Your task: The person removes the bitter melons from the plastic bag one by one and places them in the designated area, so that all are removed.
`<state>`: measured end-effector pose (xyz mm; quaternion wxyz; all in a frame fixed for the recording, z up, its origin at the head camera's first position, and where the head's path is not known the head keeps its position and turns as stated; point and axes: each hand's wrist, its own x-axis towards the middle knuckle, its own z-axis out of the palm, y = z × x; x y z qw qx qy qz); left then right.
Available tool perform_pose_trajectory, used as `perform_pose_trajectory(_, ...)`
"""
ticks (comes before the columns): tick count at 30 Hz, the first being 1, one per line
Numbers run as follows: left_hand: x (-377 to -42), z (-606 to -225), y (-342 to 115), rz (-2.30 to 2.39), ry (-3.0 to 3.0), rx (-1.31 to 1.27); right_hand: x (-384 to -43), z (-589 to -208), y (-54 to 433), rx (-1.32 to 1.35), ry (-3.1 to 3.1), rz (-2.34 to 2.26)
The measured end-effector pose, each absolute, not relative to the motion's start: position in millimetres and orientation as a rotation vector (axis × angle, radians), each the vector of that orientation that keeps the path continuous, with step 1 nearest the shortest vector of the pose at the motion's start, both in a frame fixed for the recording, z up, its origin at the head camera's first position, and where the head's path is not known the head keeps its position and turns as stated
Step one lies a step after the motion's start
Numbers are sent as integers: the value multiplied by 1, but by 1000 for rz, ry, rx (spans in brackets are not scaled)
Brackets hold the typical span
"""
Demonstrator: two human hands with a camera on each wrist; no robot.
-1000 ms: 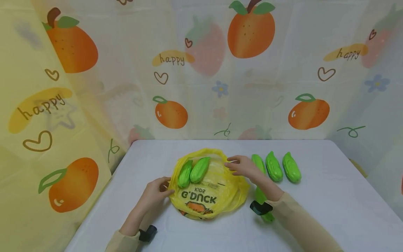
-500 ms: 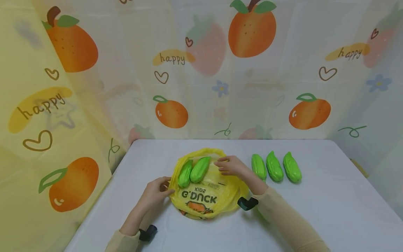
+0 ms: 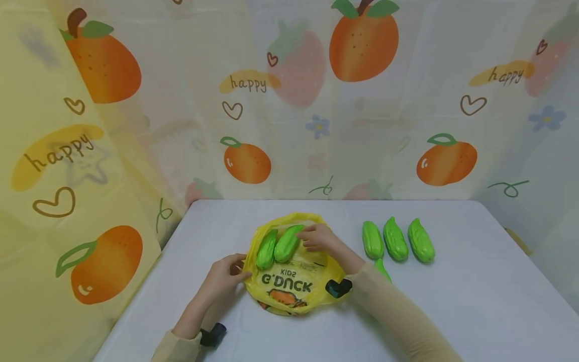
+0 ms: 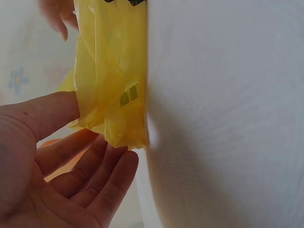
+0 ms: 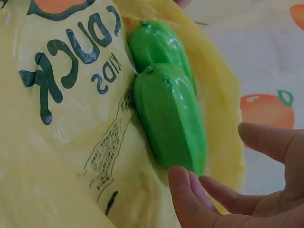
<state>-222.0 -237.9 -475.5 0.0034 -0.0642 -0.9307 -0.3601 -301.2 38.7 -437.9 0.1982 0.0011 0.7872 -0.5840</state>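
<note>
A yellow plastic bag (image 3: 294, 301) with printed lettering lies spread on the table, its mouth rolled wide. Inside it, side by side, are two glossy green toy gourds (image 3: 287, 244). At the bag's left rim is my left hand (image 3: 221, 274), holding the plastic between thumb and fingers; the left wrist view shows the thumb tip hidden by the yellow film (image 4: 102, 71). My right hand (image 3: 322, 239) hovers over the bag with fingers loosely bent. In the right wrist view, its fingertips (image 5: 179, 178) are at the end of the nearer gourd (image 5: 173, 118); whether they touch cannot be told.
Right of the bag, three more green gourds (image 3: 395, 240) lie in a row. Another gourd (image 3: 381, 269) is mostly hidden beneath my right sleeve. A fruit-printed curtain (image 3: 316, 151) hangs behind the white table (image 3: 488, 301).
My right hand has moved left across the bag, from its right rim to the end of a gourd inside. The left hand has stayed at the left rim.
</note>
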Motion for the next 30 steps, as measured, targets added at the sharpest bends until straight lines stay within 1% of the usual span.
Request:
perform_pose_trajectory(9,-222,-476,-237,-1116,-2913,-205,-305,-451,26,4,2281,-1606)
perform_pose_trajectory(19,-221,-477,-237,-1126,-2912,-201,-305,-465,13,142,2197,-1712)
perform_pose_trajectory(30,-222,-479,-238,-1112,-2910,-202,-299,-469,2,110,2319,-1624)
